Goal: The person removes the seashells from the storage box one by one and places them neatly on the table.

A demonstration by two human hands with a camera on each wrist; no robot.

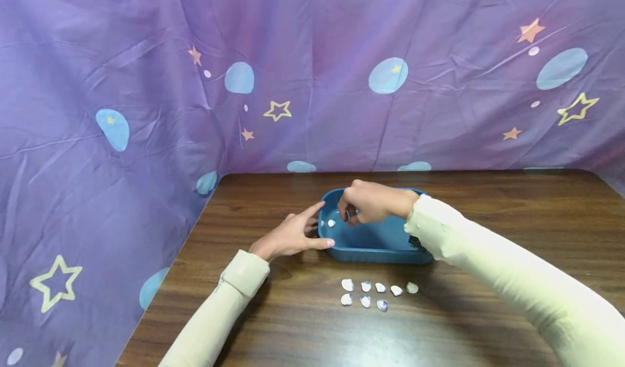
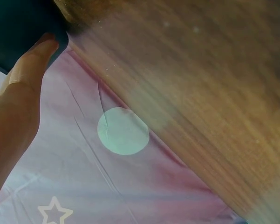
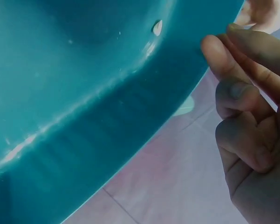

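A blue oblong tub (image 1: 381,255) stands on the table. My left hand (image 1: 293,234) spreads around its left end, thumb on the near rim, and in the left wrist view a finger (image 2: 44,51) lies along the tub's side. Over the tub's left half hangs my right hand (image 1: 368,201), its fingers curled downward. In the right wrist view its fingertips (image 3: 214,46) come close together; I cannot tell whether they pinch something small. A small pale shell (image 1: 331,223) lies inside the tub near its left end, apart from the right hand.
Several small whitish shells (image 1: 365,286) lie in two short rows on the brown wooden table (image 1: 283,323), on the near side of the tub. A purple cloth (image 1: 312,74) with stars and ovals hangs behind and to the left of the table.
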